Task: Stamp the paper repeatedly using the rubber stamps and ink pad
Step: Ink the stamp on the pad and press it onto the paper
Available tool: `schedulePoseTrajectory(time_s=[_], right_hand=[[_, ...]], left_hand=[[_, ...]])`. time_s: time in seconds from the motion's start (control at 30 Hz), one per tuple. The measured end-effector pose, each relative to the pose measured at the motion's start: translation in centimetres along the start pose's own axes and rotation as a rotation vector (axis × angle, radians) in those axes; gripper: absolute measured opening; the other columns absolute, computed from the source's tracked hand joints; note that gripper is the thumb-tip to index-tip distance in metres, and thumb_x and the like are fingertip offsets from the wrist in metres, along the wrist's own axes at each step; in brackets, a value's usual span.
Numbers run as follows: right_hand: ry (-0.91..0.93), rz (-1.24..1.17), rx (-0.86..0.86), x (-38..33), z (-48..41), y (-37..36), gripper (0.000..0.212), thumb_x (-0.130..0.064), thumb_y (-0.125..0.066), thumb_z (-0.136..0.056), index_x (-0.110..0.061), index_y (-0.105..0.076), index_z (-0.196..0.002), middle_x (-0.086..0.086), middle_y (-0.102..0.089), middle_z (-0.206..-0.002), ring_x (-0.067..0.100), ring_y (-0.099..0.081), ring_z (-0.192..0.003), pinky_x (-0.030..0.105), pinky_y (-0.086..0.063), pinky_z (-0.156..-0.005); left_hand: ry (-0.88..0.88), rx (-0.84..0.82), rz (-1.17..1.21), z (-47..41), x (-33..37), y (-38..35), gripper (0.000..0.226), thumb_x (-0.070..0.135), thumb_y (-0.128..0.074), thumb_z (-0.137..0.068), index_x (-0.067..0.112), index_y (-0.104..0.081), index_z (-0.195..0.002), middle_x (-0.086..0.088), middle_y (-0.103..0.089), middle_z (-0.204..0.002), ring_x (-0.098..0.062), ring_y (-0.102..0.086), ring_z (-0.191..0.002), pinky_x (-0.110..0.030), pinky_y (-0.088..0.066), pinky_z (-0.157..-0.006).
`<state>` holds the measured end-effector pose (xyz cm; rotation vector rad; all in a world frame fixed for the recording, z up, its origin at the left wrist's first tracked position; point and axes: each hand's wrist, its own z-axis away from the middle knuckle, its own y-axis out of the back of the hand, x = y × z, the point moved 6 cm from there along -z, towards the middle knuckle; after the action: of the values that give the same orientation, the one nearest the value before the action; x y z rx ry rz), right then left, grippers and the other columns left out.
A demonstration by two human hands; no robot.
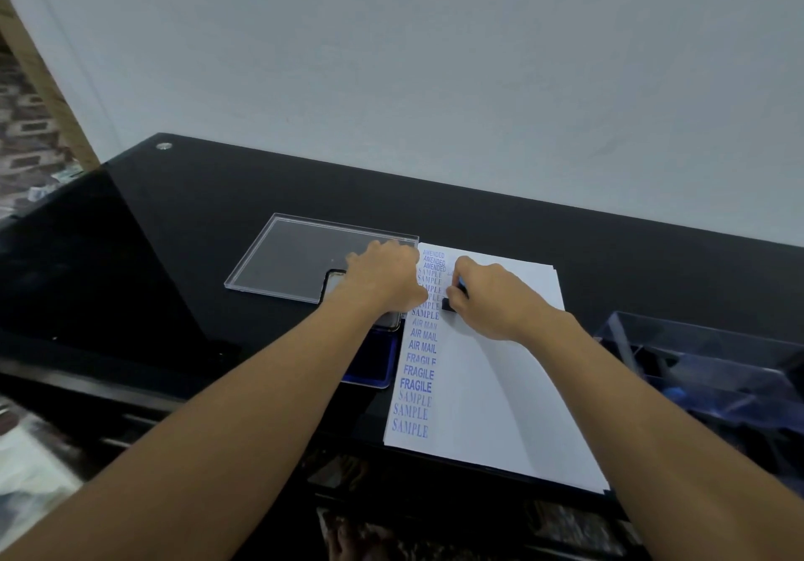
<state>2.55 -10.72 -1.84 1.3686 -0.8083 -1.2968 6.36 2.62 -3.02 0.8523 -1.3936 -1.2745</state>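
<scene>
Fingers of your right hand (491, 299) curl round the rubber stamp (452, 299) and press it on the paper (500, 386), at the top beside the printed column (417, 373), probably to begin a second column. Your left hand (383, 282) lies at the paper's left edge, I think to stop sliding; whether its fingers are curled I cannot tell. Both forearms reach straight forward. The ink pad (378, 364) lies open just beside the paper, near for re-inking.
</scene>
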Motion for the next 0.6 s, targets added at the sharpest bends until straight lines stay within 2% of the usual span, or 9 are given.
schedulePoseTrajectory(time_s=[0.17,0.23,0.37,0.6], right_hand=[[-0.007,0.023,0.003,-0.4,0.1,-0.1,0.019,-0.035,-0.041,-0.104,-0.018,-0.038,-0.098,-0.005,-0.051,-0.08,0.011,-0.049,-0.065,0.025,-0.034,-0.054],[-0.017,0.045,0.025,-0.4,0.0,-0.4,0.021,-0.036,-0.042,-0.103,-0.016,-0.039,-0.098,0.001,-0.058,-0.085,0.016,-0.054,-0.068,0.029,-0.037,-0.055],[-0.033,0.067,0.073,-0.3,-0.1,-0.8,0.022,-0.033,-0.042,-0.103,-0.013,-0.037,-0.097,0.008,-0.063,-0.088,0.021,-0.054,-0.067,0.031,-0.034,-0.053],[-0.05,0.039,0.102,-0.2,-0.1,-1.1,0.028,-0.04,-0.047,-0.102,-0.014,-0.036,-0.099,0.003,-0.06,-0.089,0.019,-0.055,-0.067,0.025,-0.031,-0.05]], left_hand=[[-0.003,0.0,0.0,0.0,0.0,-0.1,0.044,0.043,-0.064,-0.089,0.021,-0.056,-0.126,-0.004,-0.056,-0.124,-0.029,-0.05,-0.121,-0.056,-0.043,-0.102],[0.003,-0.005,0.004,0.0,-0.1,-0.1,0.042,0.041,-0.064,-0.088,0.02,-0.056,-0.124,-0.004,-0.056,-0.124,-0.029,-0.049,-0.122,-0.057,-0.043,-0.102],[0.005,-0.015,0.011,0.0,-0.1,-0.1,0.047,0.041,-0.064,-0.088,0.02,-0.054,-0.129,-0.005,-0.054,-0.127,-0.029,-0.047,-0.125,-0.057,-0.042,-0.103],[0.005,0.0,-0.009,-0.2,-0.1,-0.5,0.045,0.045,-0.064,-0.089,0.021,-0.054,-0.125,-0.005,-0.056,-0.122,-0.029,-0.051,-0.119,-0.056,-0.044,-0.1]])
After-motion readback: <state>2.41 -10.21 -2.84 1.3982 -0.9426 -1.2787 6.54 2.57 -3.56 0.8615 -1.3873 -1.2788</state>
